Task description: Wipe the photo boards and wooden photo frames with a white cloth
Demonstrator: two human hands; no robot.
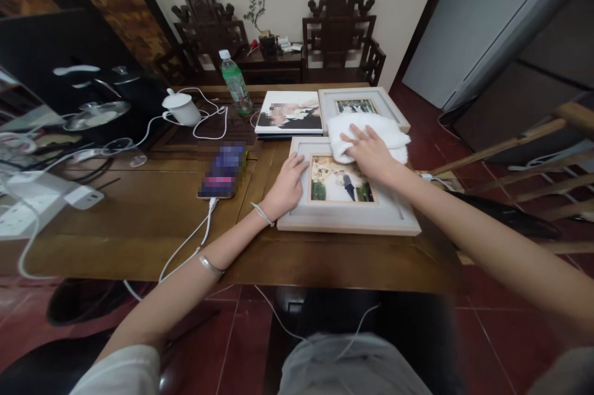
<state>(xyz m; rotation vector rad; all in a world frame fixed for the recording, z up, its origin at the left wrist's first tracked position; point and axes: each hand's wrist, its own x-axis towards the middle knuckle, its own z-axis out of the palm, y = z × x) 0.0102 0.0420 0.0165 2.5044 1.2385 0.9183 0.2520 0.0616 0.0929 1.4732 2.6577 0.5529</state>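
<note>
A pale grey picture frame [346, 217] with a photo lies flat on the wooden table [139, 228] in front of me. My left hand [288, 184] rests on the frame's left edge, fingers lying over it. My right hand [371, 150] presses flat, fingers spread, on a folded white cloth [390, 129] at the frame's upper right corner. A second grey frame [390, 104] lies just beyond the cloth. Left of that one sits a frameless photo print [290, 113] on a dark stack.
A phone [223, 171] on a white cable lies left of the frame. Further back stand a green bottle [235, 82] and a white teapot [182, 108]. A white power strip [28, 203] lies far left. Two carved dark chairs [341, 30] stand beyond; wooden rails [533, 160] sit right.
</note>
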